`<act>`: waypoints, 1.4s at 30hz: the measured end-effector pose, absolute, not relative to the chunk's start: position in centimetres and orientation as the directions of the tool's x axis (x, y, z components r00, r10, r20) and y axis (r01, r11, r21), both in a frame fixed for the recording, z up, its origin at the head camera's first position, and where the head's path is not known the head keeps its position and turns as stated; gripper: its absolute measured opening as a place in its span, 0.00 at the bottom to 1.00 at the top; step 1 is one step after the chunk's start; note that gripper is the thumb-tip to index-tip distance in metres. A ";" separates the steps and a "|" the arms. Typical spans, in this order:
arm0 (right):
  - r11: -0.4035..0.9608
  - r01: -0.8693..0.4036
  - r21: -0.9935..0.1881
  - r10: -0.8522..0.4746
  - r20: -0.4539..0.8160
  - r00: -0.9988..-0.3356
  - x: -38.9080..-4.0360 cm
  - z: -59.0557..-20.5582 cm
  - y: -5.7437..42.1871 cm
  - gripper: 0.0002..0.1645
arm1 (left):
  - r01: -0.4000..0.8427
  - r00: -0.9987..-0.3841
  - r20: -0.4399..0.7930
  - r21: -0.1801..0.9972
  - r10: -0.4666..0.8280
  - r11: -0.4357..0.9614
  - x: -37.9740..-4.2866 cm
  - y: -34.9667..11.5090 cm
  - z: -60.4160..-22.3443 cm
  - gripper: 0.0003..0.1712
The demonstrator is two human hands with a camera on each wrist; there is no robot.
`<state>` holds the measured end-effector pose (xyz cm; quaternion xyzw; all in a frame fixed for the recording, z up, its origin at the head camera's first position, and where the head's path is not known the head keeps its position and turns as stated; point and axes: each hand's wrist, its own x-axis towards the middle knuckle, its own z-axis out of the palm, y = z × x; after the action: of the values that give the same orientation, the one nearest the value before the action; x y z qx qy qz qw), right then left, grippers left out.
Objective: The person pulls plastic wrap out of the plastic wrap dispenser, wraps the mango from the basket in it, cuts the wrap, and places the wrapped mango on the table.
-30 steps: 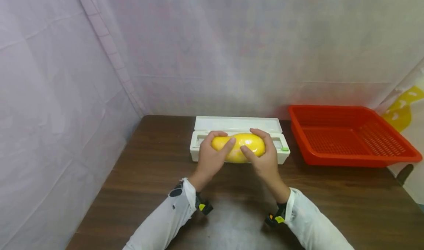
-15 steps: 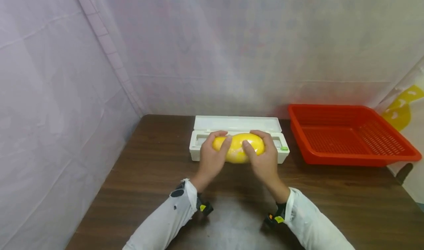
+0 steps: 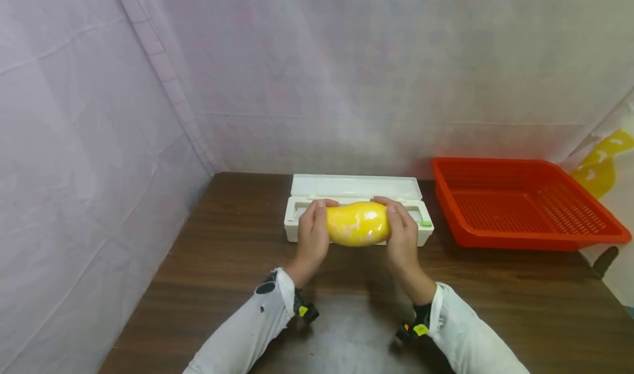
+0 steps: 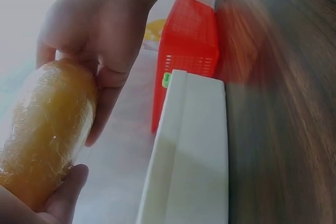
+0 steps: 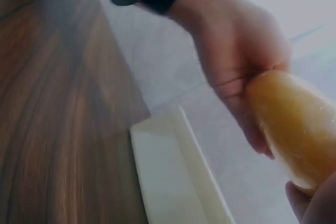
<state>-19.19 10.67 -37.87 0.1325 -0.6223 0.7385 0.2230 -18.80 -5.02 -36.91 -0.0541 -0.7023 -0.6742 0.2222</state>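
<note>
A yellow oblong fruit wrapped in shiny clear film is held level above the table, in front of a white box. My left hand grips its left end and my right hand its right end, the thumbs at the sides. Wrinkled film over the fruit shows in the left wrist view, where the right hand cups the far end. From the right wrist, the left hand is seen around the other end. The fruit's exact kind cannot be told.
Behind the hands stands the white film dispenser box, its lid raised and a small green piece at its right end. A red plastic basket is at the right. White sheeting encloses the brown wooden table.
Both thumbs have moved outward from the top of the fruit to its ends, uncovering more of the wrapped surface. The hands still hold it in nearly the same place.
</note>
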 end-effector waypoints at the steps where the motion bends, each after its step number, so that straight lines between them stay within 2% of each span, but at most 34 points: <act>1: -0.177 -0.459 -0.870 0.158 0.436 -0.886 -19.2 -37.7 10.7 0.23 | 0.367 -0.900 0.374 0.927 -0.225 0.074 -18.9 -5.1 -37.0 0.20; 6: -0.334 -0.313 -0.889 0.087 0.301 -0.950 -19.0 -37.3 10.5 0.25 | 0.319 -0.920 0.304 0.947 -0.247 -0.022 -19.0 -5.3 -37.4 0.21; 9: -0.357 -0.274 -0.893 0.068 0.267 -0.961 -19.0 -37.4 10.3 0.26 | 0.261 -0.945 0.222 0.954 -0.240 -0.148 -19.2 -5.3 -37.5 0.22; 12: -0.358 -0.264 -0.896 0.061 0.260 -0.964 -19.1 -37.7 10.2 0.26 | 0.149 -0.979 0.092 0.933 -0.182 -0.329 -19.4 -5.5 -37.5 0.24; 15: -0.333 -0.274 -0.902 0.065 0.268 -0.961 -19.2 -37.9 10.1 0.25 | 0.041 -0.989 -0.022 0.904 -0.143 -0.425 -19.7 -5.8 -37.5 0.25; 19: -0.252 -0.287 -0.924 0.098 0.271 -0.958 -19.3 -38.0 10.1 0.25 | 0.004 -0.982 -0.065 0.928 -0.174 -0.371 -19.7 -6.0 -37.5 0.22; 24: -0.216 -0.275 -0.937 0.101 0.259 -0.961 -19.4 -37.8 10.3 0.23 | 0.035 -0.983 -0.017 0.962 -0.185 -0.272 -19.6 -6.0 -37.5 0.22; 27: -0.255 -0.268 -0.929 0.027 0.270 -0.963 -19.4 -37.5 10.7 0.22 | 0.041 -0.986 0.010 0.981 -0.165 -0.188 -19.5 -6.2 -37.3 0.24; 31: -0.296 -0.252 -0.921 -0.124 0.298 -0.946 -19.3 -36.8 11.5 0.19 | 0.017 -0.991 0.003 0.995 -0.133 -0.103 -19.5 -6.4 -36.8 0.22; 34: -0.262 -0.247 -0.933 -0.206 0.304 -0.930 -19.5 -36.2 12.6 0.20 | -0.022 -0.999 -0.025 0.992 -0.022 -0.121 -19.6 -6.7 -36.3 0.24; 39: -0.132 -0.245 -0.960 -0.326 0.276 -0.904 -19.7 -35.8 14.5 0.29 | -0.090 -0.959 -0.041 0.982 0.279 -0.165 -19.6 -7.8 -35.6 0.40; 42: -0.072 -0.230 -0.970 -0.401 0.239 -0.884 -19.5 -35.6 15.2 0.36 | -0.075 -0.919 -0.012 0.987 0.395 -0.144 -19.5 -8.7 -35.4 0.50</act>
<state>-19.52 15.21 -35.62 0.2327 -0.6783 0.6943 -0.0616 -19.47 -8.70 -35.42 -0.1258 -0.6351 -0.7457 -0.1575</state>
